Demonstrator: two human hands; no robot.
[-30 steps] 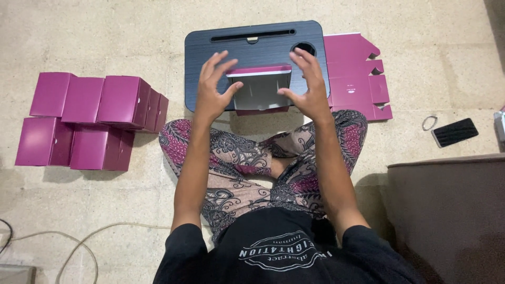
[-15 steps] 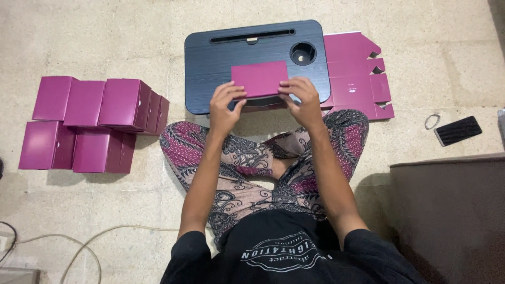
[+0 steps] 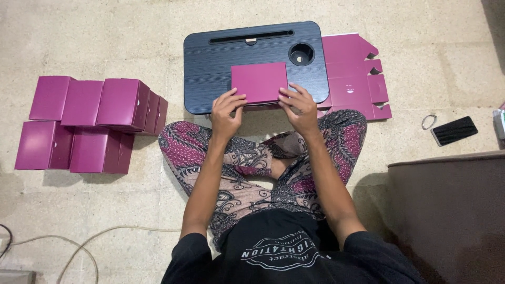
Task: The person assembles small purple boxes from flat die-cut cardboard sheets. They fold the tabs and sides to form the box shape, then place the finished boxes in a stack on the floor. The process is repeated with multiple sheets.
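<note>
The person sits cross-legged on the stone floor, and both hands meet at the near edge of a magenta cardboard box. The left hand pinches the box's near-left corner, fingers curled tight on the edge; the right hand clamps the near-right corner the same way. The box lies straight ahead of the grip, at twelve o'clock, its long axis running nine to three, and both hands are equally close to it.

It rests on a dark lap desk, whose round cup recess sits at one o'clock from the box, apart from it. A stack of flat magenta box blanks lies at three o'clock, partly tucked under the desk. Finished magenta boxes cluster well apart at nine o'clock. A black phone and a small ring lie farther out at four o'clock.
</note>
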